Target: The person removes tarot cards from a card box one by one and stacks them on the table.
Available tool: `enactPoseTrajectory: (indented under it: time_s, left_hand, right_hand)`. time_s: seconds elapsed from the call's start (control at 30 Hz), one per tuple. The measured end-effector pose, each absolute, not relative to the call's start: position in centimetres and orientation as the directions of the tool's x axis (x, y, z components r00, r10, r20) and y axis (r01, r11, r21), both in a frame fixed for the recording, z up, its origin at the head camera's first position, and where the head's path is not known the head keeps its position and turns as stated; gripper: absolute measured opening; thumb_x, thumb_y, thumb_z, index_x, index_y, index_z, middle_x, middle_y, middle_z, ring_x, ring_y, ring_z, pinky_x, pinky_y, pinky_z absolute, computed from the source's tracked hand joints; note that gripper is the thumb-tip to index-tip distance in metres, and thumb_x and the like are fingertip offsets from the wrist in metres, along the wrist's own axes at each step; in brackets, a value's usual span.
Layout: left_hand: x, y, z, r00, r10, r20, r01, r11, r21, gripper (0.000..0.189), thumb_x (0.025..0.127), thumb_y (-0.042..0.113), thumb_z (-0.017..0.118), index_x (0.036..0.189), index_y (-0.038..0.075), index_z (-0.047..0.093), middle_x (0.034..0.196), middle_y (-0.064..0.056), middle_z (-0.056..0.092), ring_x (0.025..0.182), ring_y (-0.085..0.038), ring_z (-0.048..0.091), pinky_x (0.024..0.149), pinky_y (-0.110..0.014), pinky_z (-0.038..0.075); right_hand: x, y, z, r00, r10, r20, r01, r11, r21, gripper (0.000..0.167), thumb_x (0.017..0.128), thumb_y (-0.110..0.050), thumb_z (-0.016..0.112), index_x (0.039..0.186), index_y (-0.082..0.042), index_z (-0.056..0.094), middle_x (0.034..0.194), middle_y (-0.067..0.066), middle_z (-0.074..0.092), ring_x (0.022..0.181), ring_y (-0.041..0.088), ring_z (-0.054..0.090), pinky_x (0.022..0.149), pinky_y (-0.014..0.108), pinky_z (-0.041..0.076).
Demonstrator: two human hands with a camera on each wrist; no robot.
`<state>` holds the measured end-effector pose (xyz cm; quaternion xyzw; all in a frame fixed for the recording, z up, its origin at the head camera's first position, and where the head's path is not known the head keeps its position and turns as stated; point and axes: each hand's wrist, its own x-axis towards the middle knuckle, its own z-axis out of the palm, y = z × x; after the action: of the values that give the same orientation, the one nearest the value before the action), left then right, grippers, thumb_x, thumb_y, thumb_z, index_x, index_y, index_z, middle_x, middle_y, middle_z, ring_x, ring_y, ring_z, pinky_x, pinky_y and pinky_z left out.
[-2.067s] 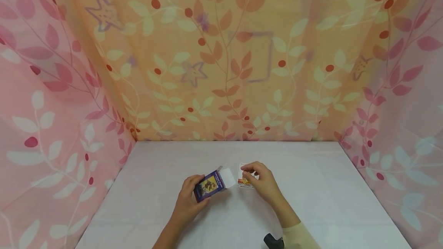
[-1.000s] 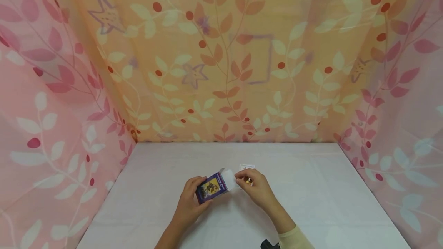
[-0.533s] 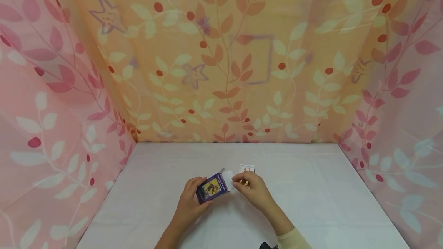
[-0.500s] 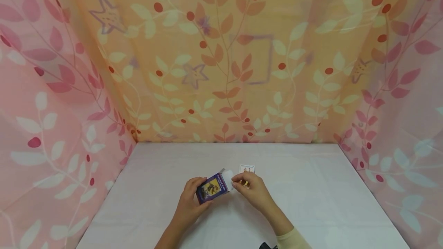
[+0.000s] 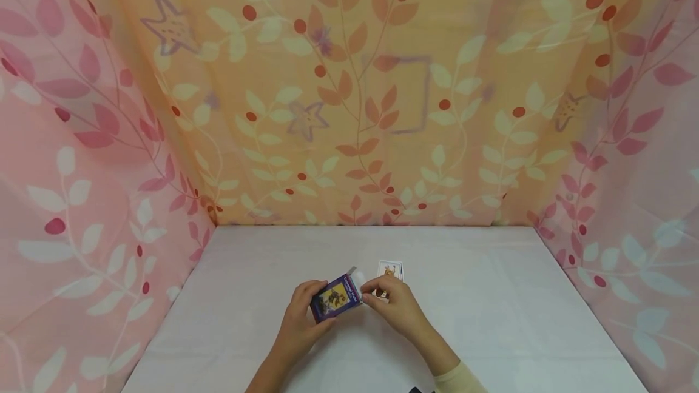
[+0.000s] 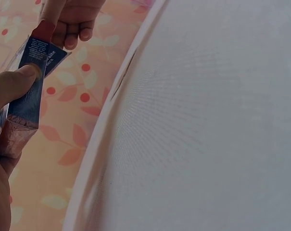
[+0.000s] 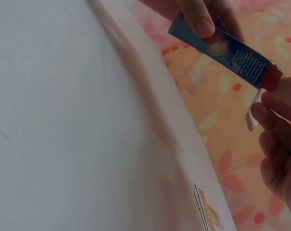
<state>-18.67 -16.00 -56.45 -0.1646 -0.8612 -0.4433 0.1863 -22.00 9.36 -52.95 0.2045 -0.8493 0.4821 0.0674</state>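
My left hand (image 5: 299,321) grips a dark blue and purple card box (image 5: 334,298), its yellow picture face up and its open end tilted to the right. A white lid flap (image 5: 358,277) stands out from that end. The thumb and forefinger of my right hand (image 5: 403,309) come together at the flap end. Up close in the right wrist view, those fingertips pinch around the flaps beside a red side flap (image 7: 270,79). Behind the right hand a stack of picture cards (image 5: 389,267) lies on the table, partly covered by the fingers. The box's inside is hidden.
A white-covered table (image 5: 262,259) lies beneath both hands. Orange and pink leaf-patterned curtains (image 5: 349,156) close off the back and sides. At the bottom edge, by the right sleeve (image 5: 461,379), a small dark object (image 5: 416,390) just shows.
From above the card stack, my right hand has moved left and slightly down to the box's flap end, uncovering more of the cards. My left hand and the card box have barely moved.
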Motion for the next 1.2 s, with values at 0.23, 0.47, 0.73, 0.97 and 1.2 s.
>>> enactPoseTrajectory:
  time_s: [0.23, 0.47, 0.73, 0.97, 1.2]
  left_hand:
    - [-18.57, -15.97, -56.51, -0.869, 0.125, 0.479, 0.463, 0.544, 0.699, 0.085, 0.07, 0.017, 0.096, 0.143, 0.025, 0.055, 0.139, 0.011, 0.052, 0.128, -0.01, 0.053, 0.108, -0.04, 0.05]
    - [-18.54, -15.95, -56.35, -0.866, 0.129, 0.484, 0.468, 0.552, 0.691, 0.084, 0.068, 0.016, 0.097, 0.142, 0.013, 0.057, 0.139, 0.01, 0.052, 0.128, -0.011, 0.053, 0.108, -0.04, 0.05]
    - [-18.52, -15.95, -56.23, -0.857, 0.14, 0.496, 0.483, 0.552, 0.68, 0.084, 0.069, 0.016, 0.097, 0.143, 0.016, 0.057, 0.139, 0.007, 0.053, 0.127, -0.013, 0.054, 0.107, -0.038, 0.051]
    - [-18.53, -15.95, -56.19, -0.858, 0.148, 0.492, 0.483, 0.559, 0.675, 0.083, 0.07, 0.017, 0.096, 0.143, 0.015, 0.057, 0.139, 0.006, 0.053, 0.128, -0.014, 0.054, 0.106, -0.038, 0.052]
    - [-18.5, -15.83, -56.2, -0.872, 0.138, 0.47, 0.463, 0.543, 0.7, 0.084, 0.071, 0.015, 0.096, 0.144, 0.026, 0.056, 0.139, 0.009, 0.052, 0.129, -0.012, 0.053, 0.107, -0.039, 0.051]
  right_hand:
    - [-21.98, 9.24, -53.29, -0.894, -0.294, 0.338, -0.442, 0.458, -0.772, 0.013, 0.091, -0.027, 0.078, 0.103, -0.023, 0.077, 0.098, -0.014, 0.071, 0.088, 0.014, 0.063, 0.075, 0.026, 0.053]
    - [-21.9, 8.88, -53.41, -0.898, -0.273, 0.345, -0.436, 0.444, -0.783, 0.011, 0.091, -0.024, 0.079, 0.101, -0.021, 0.077, 0.093, -0.015, 0.071, 0.082, 0.005, 0.059, 0.071, 0.024, 0.053]
    - [-21.96, 8.53, -53.64, -0.92, -0.235, 0.313, -0.389, 0.453, -0.802, 0.009, 0.089, -0.022, 0.081, 0.097, -0.024, 0.077, 0.086, -0.016, 0.069, 0.078, 0.005, 0.058, 0.067, 0.022, 0.051]
    - [-21.99, 8.41, -53.61, -0.927, -0.219, 0.305, -0.375, 0.477, -0.795, 0.008, 0.088, -0.022, 0.082, 0.093, -0.023, 0.077, 0.084, -0.015, 0.071, 0.075, 0.005, 0.058, 0.065, 0.022, 0.05]
    - [-22.16, 8.62, -53.59, -0.934, -0.203, 0.295, -0.358, 0.519, -0.776, 0.008, 0.087, -0.024, 0.082, 0.093, -0.022, 0.078, 0.083, -0.015, 0.07, 0.074, 0.004, 0.056, 0.063, 0.021, 0.049]
